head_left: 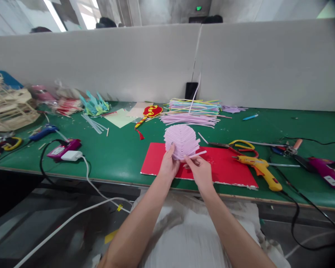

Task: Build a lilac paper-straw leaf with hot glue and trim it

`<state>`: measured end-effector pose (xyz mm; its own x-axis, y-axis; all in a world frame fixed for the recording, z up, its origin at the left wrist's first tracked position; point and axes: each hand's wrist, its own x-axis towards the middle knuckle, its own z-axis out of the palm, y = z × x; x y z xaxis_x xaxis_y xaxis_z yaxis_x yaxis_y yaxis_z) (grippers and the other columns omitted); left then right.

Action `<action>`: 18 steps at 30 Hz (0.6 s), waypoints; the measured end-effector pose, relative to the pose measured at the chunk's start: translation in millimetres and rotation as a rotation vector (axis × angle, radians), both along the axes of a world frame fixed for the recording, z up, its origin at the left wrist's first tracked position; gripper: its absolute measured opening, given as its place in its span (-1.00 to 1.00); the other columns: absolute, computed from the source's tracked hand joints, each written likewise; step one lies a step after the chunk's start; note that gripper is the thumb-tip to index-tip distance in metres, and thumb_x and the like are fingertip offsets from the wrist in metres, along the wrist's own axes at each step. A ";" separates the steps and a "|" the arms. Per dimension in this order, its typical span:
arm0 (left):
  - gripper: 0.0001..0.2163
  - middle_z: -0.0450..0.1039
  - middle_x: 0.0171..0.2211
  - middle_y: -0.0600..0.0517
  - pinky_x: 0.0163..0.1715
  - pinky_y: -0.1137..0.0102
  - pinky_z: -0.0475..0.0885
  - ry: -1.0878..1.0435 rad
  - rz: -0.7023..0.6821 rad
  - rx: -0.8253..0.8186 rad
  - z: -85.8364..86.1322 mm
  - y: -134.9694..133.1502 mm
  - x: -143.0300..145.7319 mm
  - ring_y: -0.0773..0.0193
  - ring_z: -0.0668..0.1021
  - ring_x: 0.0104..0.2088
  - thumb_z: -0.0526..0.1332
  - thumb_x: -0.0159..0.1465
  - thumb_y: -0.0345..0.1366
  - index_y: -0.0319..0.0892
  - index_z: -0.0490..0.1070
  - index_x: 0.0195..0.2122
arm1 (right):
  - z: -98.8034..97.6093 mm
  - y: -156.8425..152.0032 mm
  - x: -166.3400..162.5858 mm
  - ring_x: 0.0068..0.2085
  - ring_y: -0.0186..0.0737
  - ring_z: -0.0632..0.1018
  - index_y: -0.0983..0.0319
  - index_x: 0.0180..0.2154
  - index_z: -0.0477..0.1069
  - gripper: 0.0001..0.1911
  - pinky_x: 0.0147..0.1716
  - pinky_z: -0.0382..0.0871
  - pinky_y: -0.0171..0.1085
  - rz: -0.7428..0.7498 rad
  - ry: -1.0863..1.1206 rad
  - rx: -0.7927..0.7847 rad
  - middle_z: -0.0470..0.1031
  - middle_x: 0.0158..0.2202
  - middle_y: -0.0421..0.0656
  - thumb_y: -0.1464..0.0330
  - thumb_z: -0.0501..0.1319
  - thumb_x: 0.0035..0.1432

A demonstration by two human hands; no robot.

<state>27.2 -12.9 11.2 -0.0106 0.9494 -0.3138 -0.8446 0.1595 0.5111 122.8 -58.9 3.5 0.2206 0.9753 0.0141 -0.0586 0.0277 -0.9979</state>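
Nearest me, white cloth covers my lap, and both forearms rise from it to the middle of the frame. My left hand pinches the lower left edge of the woven paper piece, thumb on its face. My right hand nips the loose strip that pokes out at its lower right. I hold the piece upright, above the red sheet.

It looks very light and thin, springy rather than stiff, and I judge it easy to crease or pull apart. The lower edge, where the strips meet, seems the safest place to grip, and lightly.

The bench is green and crowded. A yellow glue gun and scissors lie right of centre, a purple glue gun lies at the left, and a heap of coloured strips sits above centre. A white partition closes off the upper frame.
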 end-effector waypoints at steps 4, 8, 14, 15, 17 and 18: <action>-0.80 0.54 -0.09 -0.09 0.02 0.36 0.42 -0.022 0.042 0.028 -0.3 1.3 1.0 0.22 0.53 -0.02 0.14 0.30 -0.35 -0.27 0.45 -0.10 | 0.4 -0.3 1.2 -0.52 -0.27 0.55 0.27 -0.46 0.42 -0.66 -0.48 0.47 -0.30 -0.012 0.009 -0.020 0.57 -0.49 -0.13 0.10 0.31 -0.07; -0.78 0.50 -0.03 -0.09 0.07 0.34 0.37 -0.036 0.058 0.065 1.6 0.1 1.2 0.21 0.47 0.06 0.14 0.30 -0.36 -0.23 0.42 -0.04 | 0.9 0.7 2.7 -0.57 -0.27 0.53 0.26 -0.48 0.39 -0.62 -0.57 0.47 -0.29 -0.024 0.028 -0.051 0.51 -0.57 -0.18 0.07 0.33 -0.12; -0.73 0.47 0.01 -0.10 0.12 0.29 0.33 -0.025 0.058 0.123 4.9 -3.3 1.5 0.18 0.44 0.09 0.18 0.28 -0.37 -0.24 0.40 0.00 | -2.8 5.6 5.5 -0.53 -0.28 0.54 0.25 -0.38 0.37 -0.59 -0.56 0.52 -0.28 -0.042 0.070 -0.035 0.50 -0.45 -0.19 0.10 0.37 -0.19; -0.74 0.48 0.00 -0.10 0.12 0.27 0.33 -0.018 0.055 0.130 4.8 -3.6 1.6 0.16 0.44 0.09 0.19 0.27 -0.37 -0.24 0.42 -0.02 | -3.0 5.9 5.9 -0.53 -0.30 0.53 0.24 -0.36 0.38 -0.59 -0.55 0.52 -0.28 -0.043 0.075 -0.027 0.50 -0.42 -0.19 0.11 0.37 -0.18; -0.76 0.49 -0.01 -0.11 0.12 0.24 0.34 -0.003 0.049 0.139 4.4 -3.9 1.5 0.13 0.45 0.08 0.22 0.25 -0.36 -0.25 0.44 -0.06 | -3.0 5.6 6.4 -0.52 -0.32 0.52 0.23 -0.34 0.39 -0.61 -0.54 0.53 -0.29 -0.046 0.083 -0.013 0.50 -0.39 -0.20 0.12 0.35 -0.16; -0.77 0.49 -0.02 -0.11 0.12 0.23 0.34 0.004 0.047 0.142 4.1 -4.0 1.5 0.11 0.45 0.08 0.24 0.23 -0.35 -0.26 0.45 -0.09 | -2.7 5.2 6.7 -0.52 -0.32 0.52 0.23 -0.33 0.40 -0.61 -0.55 0.52 -0.29 -0.048 0.087 -0.009 0.50 -0.40 -0.20 0.12 0.34 -0.14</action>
